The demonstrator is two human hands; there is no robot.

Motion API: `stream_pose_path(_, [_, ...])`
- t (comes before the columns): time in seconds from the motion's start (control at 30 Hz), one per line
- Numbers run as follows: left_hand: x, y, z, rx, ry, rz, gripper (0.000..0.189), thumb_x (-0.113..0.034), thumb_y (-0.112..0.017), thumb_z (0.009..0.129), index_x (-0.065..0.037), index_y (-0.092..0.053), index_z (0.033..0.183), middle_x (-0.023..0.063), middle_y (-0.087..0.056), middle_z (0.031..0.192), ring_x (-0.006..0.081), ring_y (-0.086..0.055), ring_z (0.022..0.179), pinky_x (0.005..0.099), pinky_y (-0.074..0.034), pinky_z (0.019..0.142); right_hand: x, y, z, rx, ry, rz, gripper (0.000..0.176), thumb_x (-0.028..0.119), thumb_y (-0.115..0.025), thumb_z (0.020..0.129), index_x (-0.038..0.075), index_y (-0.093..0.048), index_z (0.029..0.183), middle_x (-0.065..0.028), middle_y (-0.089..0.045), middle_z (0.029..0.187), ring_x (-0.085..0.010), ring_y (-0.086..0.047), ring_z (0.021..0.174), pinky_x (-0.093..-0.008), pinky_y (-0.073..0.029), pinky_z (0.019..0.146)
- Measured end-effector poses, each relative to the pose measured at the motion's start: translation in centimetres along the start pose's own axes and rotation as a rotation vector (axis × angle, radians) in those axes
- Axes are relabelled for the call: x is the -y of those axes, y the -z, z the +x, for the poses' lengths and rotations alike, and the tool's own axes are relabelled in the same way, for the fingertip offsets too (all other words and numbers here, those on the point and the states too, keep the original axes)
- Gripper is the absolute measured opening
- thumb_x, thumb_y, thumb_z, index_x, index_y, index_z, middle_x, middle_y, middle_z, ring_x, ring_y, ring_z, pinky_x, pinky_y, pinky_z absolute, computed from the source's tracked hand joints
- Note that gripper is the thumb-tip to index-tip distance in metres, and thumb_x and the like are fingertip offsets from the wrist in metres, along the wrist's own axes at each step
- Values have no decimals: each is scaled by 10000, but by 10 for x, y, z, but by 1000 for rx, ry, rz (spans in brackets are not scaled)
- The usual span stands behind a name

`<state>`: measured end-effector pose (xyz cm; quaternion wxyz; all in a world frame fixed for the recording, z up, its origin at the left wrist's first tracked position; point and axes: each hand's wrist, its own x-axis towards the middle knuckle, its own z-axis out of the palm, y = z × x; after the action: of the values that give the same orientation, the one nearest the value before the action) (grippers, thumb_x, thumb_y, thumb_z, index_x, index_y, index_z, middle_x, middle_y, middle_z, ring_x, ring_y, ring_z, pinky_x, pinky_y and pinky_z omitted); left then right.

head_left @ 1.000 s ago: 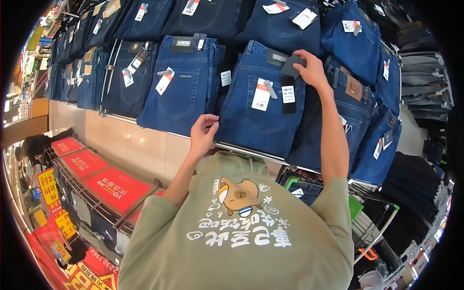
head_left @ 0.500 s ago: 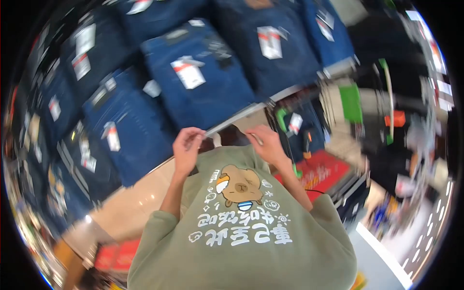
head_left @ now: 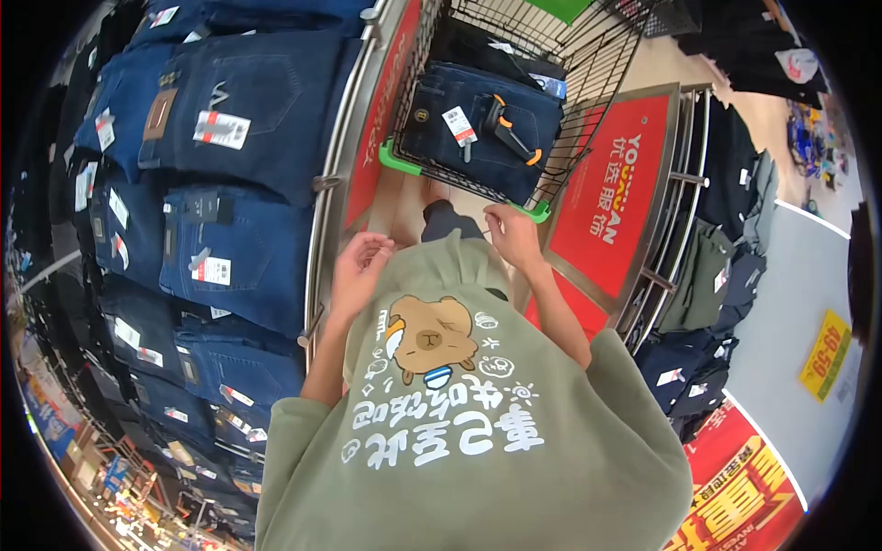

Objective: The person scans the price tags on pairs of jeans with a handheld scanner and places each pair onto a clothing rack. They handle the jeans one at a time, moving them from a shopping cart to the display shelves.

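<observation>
- At 12 o'clock, folded jeans already lie in the wire cart.
- Right hand, just below the cart's rim, fingers bent; whether it grips anything I cannot tell.
- Left hand loosely curled, empty.
- Tagged display jeans fill 9 o'clock.

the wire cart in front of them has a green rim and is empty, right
Not empty: the head view shows the wire cart holding folded blue jeans with a tag. The green rim is right.

Ahead of you, far: cart, folded jeans in it. Jeans display left, sign panel right.
</observation>
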<state>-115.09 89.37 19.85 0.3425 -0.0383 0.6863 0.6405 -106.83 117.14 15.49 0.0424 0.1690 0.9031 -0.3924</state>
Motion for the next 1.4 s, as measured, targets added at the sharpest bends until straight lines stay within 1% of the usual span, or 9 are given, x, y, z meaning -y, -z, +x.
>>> stream_pose_path(0.2, [-25, -62, 60, 99, -12, 376, 241, -42, -593, 877, -17, -551, 1113, 67, -641, 1033, 129, -616, 895, 263, -489, 800, -49, 27, 62, -56, -164, -54, 196, 102, -632, 811, 37, -644, 996, -143, -627, 842, -320, -608, 841, -400, -495, 717])
stream_pose_path(0.3, [-36, -89, 94, 226, 39, 432, 247, -73, -581, 885, -31, -554, 1126, 113, -629, 1110, 180, -604, 1005, 311, -461, 899, -74, 29, 107, -226, -7, -235, 291, 142, -672, 790, 48, -622, 1061, -130, -603, 944, -318, -582, 905, -406, -479, 746])
stream_pose_path(0.37, [-35, -91, 121, 274, -409, 1132, 250, -153, -572, 896, -54, -574, 1126, 135, -606, 1138, 255, -553, 1095, 386, -404, 961, -88, 21, 138, -254, 14, -200, 386, 179, -704, 764, 51, -597, 1112, -129, -581, 1067, -321, -559, 979, -427, -464, 790])
stream_pose_path(0.47, [12, -72, 160, 239, -749, 1485, 259, -245, -567, 893, -65, -594, 1077, 134, -597, 1100, 301, -521, 1068, 436, -365, 945, -94, 18, 178, -344, 38, -224, 532, 259, -742, 735, 60, -556, 1191, -132, -597, 1056, -322, -567, 990, -445, -469, 803])
stream_pose_path(0.6, [13, -63, 168, 477, -595, 1477, 256, -281, -565, 886, -65, -593, 1020, 117, -591, 1063, 285, -528, 986, 423, -379, 876, -93, 9, 189, 146, -236, -349, 587, 260, -785, 656, 61, -501, 1130, -143, -589, 1025, -322, -595, 942, -426, -497, 781])
stream_pose_path(0.77, [17, -68, 158, 448, -514, 1428, 209, -268, -555, 895, -69, -585, 953, 107, -580, 1066, 271, -518, 979, 399, -375, 875, -108, -17, 180, 61, 83, -330, 516, 43, -696, 600, 63, -502, 1078, -124, -540, 946, -319, -593, 911, -377, -496, 716])
stream_pose_path(0.9, [23, -73, 150, 438, -486, 1440, 215, -280, -562, 889, -71, -581, 939, 103, -575, 1070, 269, -513, 982, 395, -373, 875, -90, -1, 223, -44, 374, -472, 580, 96, -744, 578, 150, -575, 1130, -129, -530, 1143, -315, -493, 1096, -457, -395, 926])
stream_pose_path(1.1, [33, -78, 135, 435, -478, 1415, 238, -309, -581, 873, -78, -583, 931, 93, -566, 1084, 263, -502, 981, 399, -374, 882, -105, -6, 217, 210, 437, -476, 614, 96, -729, 564, 205, -586, 1151, -157, -483, 1242, -324, -456, 1167, -432, -373, 965])
stream_pose_path(1.4, [47, -82, 119, 424, -486, 1422, 257, -312, -588, 862, -73, -594, 955, 93, -568, 1156, 255, -507, 1009, 408, -366, 903, -102, -20, 178, 102, 379, -575, 501, 8, -672, 643, 148, -585, 1116, -176, -424, 1357, -333, -401, 1259, -448, -343, 1001])
